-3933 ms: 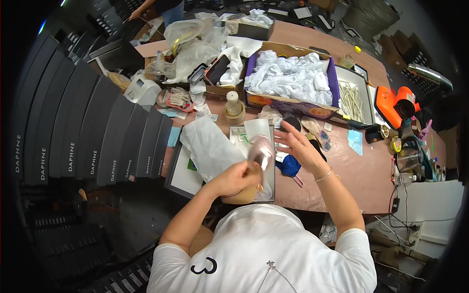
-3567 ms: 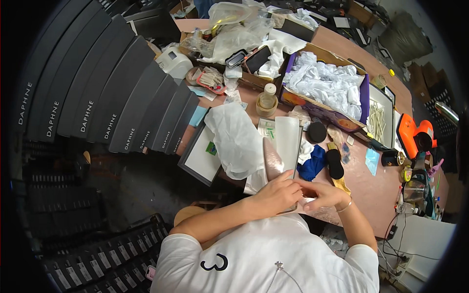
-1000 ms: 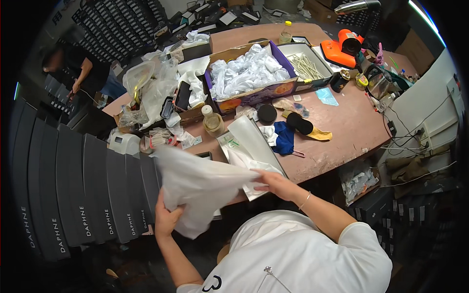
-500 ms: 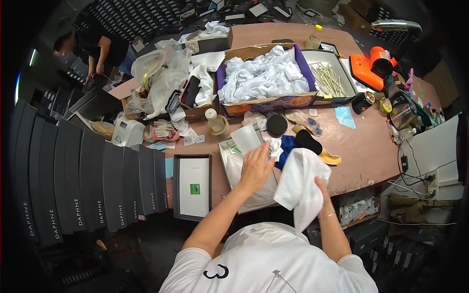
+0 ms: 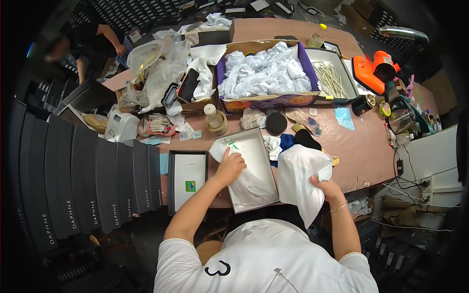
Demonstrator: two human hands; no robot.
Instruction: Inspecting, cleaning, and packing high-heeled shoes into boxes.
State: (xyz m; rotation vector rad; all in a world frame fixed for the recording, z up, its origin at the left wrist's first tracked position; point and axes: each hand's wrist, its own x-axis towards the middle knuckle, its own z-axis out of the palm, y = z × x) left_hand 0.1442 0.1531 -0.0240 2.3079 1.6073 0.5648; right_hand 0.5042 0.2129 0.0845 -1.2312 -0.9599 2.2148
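My left hand (image 5: 231, 167) is at the left side of an open shoe box (image 5: 264, 155), its fingers closed on the edge of the white tissue paper (image 5: 251, 188) that lies inside. Small green-printed packets (image 5: 235, 146) show near the box's far end. On the other side, my right hand (image 5: 328, 189) grips a loose white wrap (image 5: 300, 173), held up beside the box's right wall. Whether the wrap is cloth or paper, and what is inside, I cannot tell. Left of the shoe box lies a dark box lid (image 5: 188, 178), white inside, with a green sticker.
A purple carton (image 5: 305, 68) full of crumpled white paper stands behind, beside a tray of pale sticks (image 5: 329, 78). Dark shoe boxes (image 5: 83, 180) are stacked at the left. A bottle (image 5: 215, 119), a round black lid (image 5: 276, 124) and cloths sit beyond the shoe box. Another person bends at far left.
My left hand has moved left and down, bringing the tissue paper's edge to the box's left side. My right hand has shifted slightly right, with the white wrap still in it.
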